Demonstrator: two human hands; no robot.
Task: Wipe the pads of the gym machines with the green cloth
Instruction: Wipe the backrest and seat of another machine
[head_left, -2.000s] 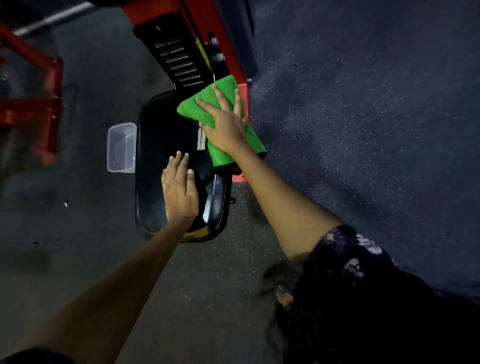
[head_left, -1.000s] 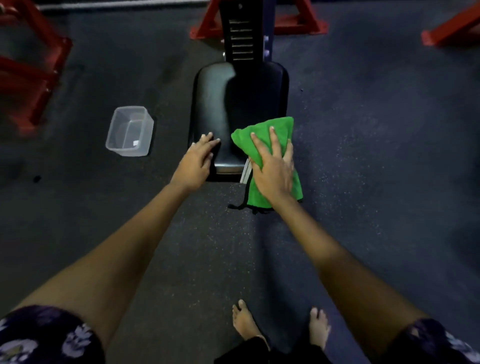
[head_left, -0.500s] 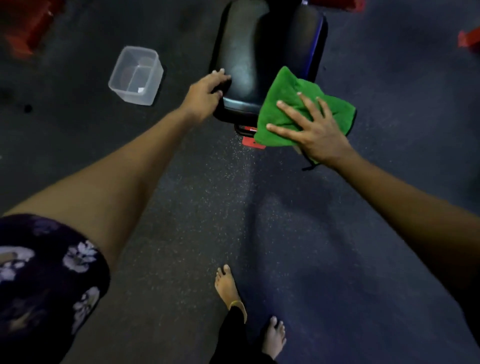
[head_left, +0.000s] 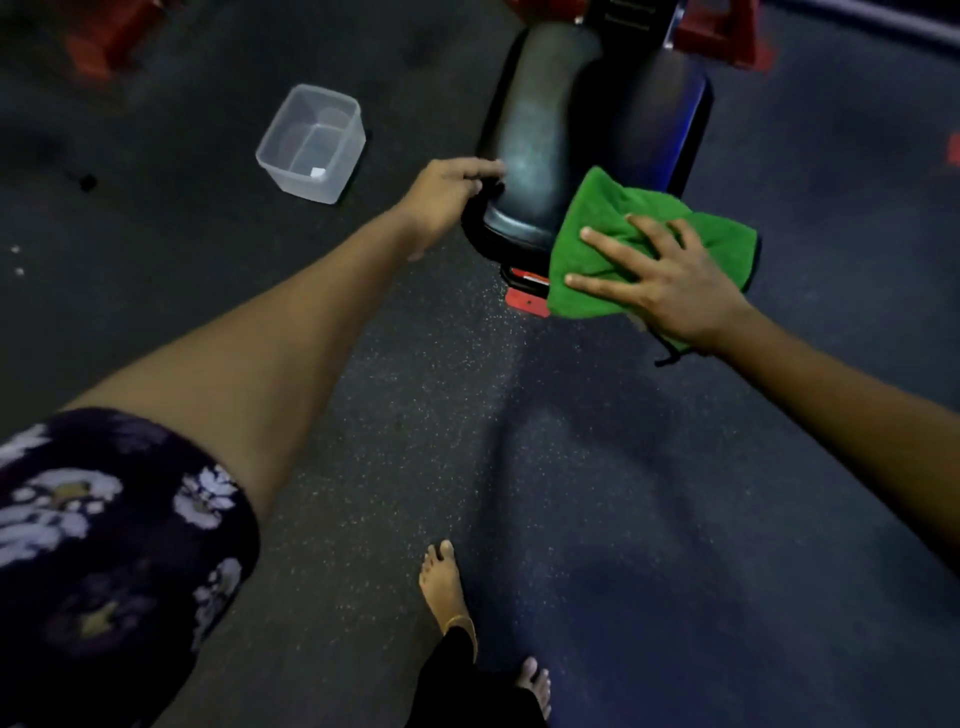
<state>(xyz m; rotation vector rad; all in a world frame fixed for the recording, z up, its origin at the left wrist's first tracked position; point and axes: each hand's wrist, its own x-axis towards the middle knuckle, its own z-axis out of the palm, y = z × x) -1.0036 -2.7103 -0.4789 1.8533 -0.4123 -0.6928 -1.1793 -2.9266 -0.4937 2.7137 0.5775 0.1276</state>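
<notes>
Bottom centre: your bare feet (head_left: 447, 582) on the speckled floor (head_left: 597, 467).

Mid-frame right: your right hand (head_left: 660, 280) lies flat, fingers spread, pressing the green cloth (head_left: 613, 228). The cloth now drapes the black pad (head_left: 545, 130) at its near right corner; a second ago it sat squarely on the front edge. Likely the edge pass is wrapping round the side.

Left of it: your left hand (head_left: 447, 195) has its fingers curled on the pad's near left edge, bracing it.

Upper left: clear plastic tub (head_left: 311, 143), apart on the floor.
</notes>
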